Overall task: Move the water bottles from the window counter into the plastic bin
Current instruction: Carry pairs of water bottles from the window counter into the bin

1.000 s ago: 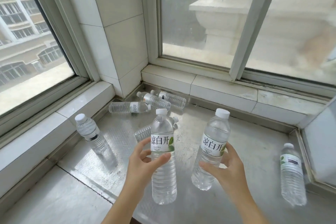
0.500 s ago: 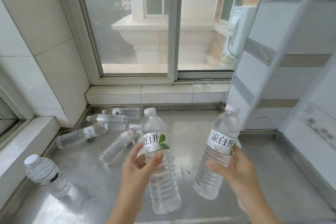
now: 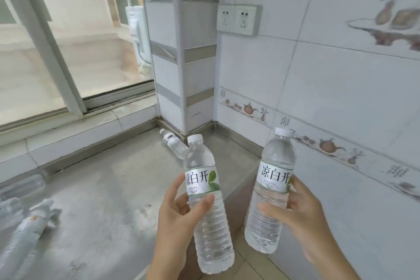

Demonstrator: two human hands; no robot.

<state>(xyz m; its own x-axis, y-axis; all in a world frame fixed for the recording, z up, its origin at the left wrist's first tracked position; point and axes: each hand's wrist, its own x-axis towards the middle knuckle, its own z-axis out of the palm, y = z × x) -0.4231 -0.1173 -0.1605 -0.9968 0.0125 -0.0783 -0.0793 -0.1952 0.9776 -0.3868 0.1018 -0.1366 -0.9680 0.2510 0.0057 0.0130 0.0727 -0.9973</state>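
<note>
You are mid-carry: your left hand [image 3: 181,218] grips one water bottle [image 3: 208,202], your right hand [image 3: 302,218] another [image 3: 271,191], fingers wrapped round both, off the worktop [image 3: 102,188]. The plastic bin isn't visible; find it, then lower them in.

You have a double wall socket [image 3: 238,19] high on the tiled wall [image 3: 341,88], with a teapot-patterned border strip [image 3: 322,141] well below the socket.
</note>
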